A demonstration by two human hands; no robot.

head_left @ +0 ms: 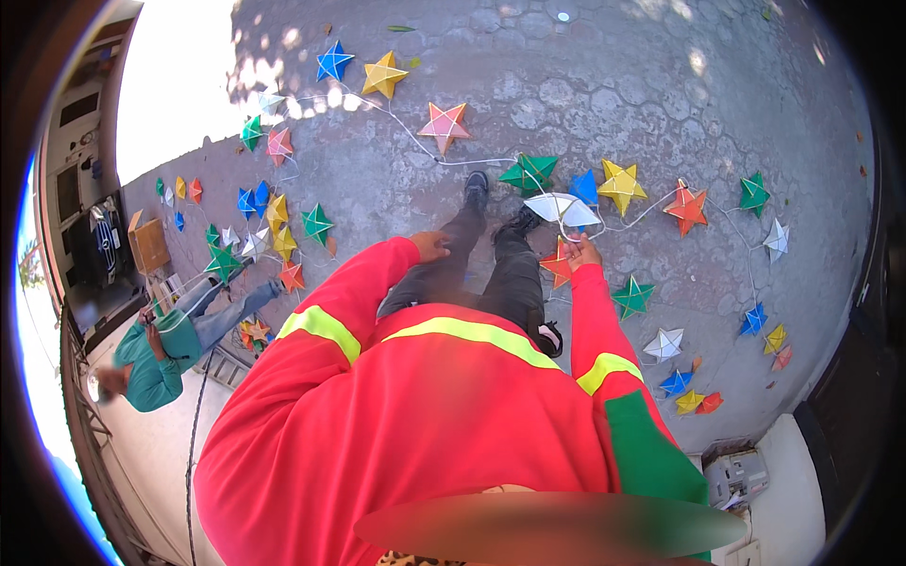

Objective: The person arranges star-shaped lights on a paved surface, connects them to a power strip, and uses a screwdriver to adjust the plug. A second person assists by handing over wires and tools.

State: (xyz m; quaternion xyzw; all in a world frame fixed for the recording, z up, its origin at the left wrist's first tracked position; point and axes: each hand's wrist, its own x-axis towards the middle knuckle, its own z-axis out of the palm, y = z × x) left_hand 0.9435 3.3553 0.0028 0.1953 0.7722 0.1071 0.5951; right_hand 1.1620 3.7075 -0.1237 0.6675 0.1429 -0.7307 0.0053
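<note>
My right hand is closed on a white cord. Just beyond its fingers a white star lantern is seen nearly edge-on, above the ground and in front of my shoe. An orange-red star lies beside that hand, partly covered by it. Around it on the cord are a green star, a blue star, a yellow star and an orange star. My left hand hangs over my left leg, fingers loosely stretched, with nothing visible in it.
Strings of coloured stars lie across the grey paving on both sides, including a pink star and a green star. At left another person in a teal top handles white cord. Behind them stand a cardboard box and a parked vehicle.
</note>
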